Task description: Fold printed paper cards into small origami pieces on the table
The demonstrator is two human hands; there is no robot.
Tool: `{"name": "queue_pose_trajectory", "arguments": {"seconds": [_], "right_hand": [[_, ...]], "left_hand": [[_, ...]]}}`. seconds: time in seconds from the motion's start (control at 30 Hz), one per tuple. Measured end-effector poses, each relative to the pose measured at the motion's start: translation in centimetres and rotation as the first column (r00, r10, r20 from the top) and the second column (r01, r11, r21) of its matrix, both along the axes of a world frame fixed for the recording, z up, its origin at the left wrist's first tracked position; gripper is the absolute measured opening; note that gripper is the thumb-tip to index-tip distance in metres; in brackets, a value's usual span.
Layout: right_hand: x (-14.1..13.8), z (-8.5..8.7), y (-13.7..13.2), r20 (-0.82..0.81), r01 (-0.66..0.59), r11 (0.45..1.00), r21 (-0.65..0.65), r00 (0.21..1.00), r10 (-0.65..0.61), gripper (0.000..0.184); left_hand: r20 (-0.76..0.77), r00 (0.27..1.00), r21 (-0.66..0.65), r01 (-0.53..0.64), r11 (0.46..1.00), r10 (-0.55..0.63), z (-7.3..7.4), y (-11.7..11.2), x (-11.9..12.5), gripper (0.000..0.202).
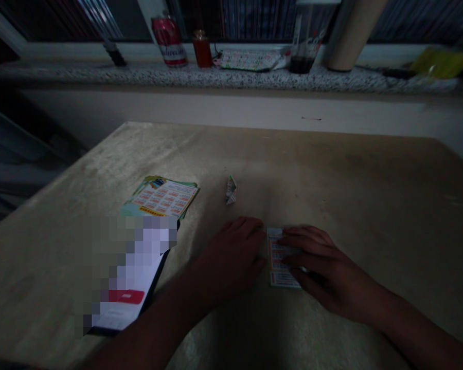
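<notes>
A small printed paper sheet (pixel 278 257) lies flat on the beige table (pixel 332 174). My right hand (pixel 316 267) rests on it with fingers stretched flat, pressing it down. My left hand (pixel 233 257) sits at the sheet's left edge, fingers curled down, fingertips touching that edge. A small folded paper piece (pixel 230 190) stands on the table just beyond my hands.
A stack of printed sheets (pixel 162 198) and a lit phone (pixel 131 277) lie to the left. On the stone ledge (pixel 231 77) behind stand a red can (pixel 170 41), a small red jar (pixel 202 50), a plastic cup (pixel 304 41) and a paper roll (pixel 351 36).
</notes>
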State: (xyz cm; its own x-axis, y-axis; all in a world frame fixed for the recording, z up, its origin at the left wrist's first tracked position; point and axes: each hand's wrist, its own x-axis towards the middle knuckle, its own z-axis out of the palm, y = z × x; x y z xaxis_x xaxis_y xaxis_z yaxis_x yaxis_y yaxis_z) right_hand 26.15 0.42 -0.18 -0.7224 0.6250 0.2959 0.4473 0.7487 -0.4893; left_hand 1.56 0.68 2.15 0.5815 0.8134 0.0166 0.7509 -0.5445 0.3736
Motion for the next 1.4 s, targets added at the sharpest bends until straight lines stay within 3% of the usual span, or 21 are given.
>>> {"name": "queue_pose_trajectory", "arguments": {"seconds": [0.4, 1.4], "right_hand": [[0.2, -0.22, 0.09, 0.0, -0.015, 0.999, 0.03, 1.0, 0.015, 0.029], [-0.02, 0.08, 0.04, 0.01, 0.0, 0.999, 0.038, 1.0, 0.0, 0.022]], "left_hand": [[0.01, 1.0, 0.011, 0.006, 1.0, -0.006, -0.15, -0.1, -0.1, 0.035], [0.032, 0.999, -0.009, -0.01, 1.0, 0.01, 0.29, -0.03, 0.24, 0.035]]}}
